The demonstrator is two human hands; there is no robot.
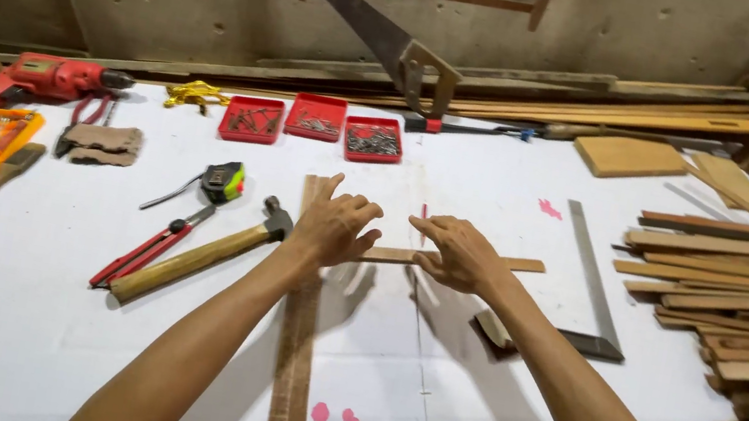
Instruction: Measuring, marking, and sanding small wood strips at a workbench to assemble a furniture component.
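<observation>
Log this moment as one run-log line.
left hand: pressing crossed wood strips | right hand: on horizontal strip | long strip: flat on white table | hammer: left, untouched

White surface [37,286] lies open near left and between the hands. A hammer [200,252] and pliers [147,249] crowd the left; a square [597,288] and stacked slats [743,313] block the right.

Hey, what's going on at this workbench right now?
A person's left hand and right hand press a thin wooden strip laid crosswise over a long wooden slat on the white table. A hammer lies left of the hands, a metal square to their right.
</observation>
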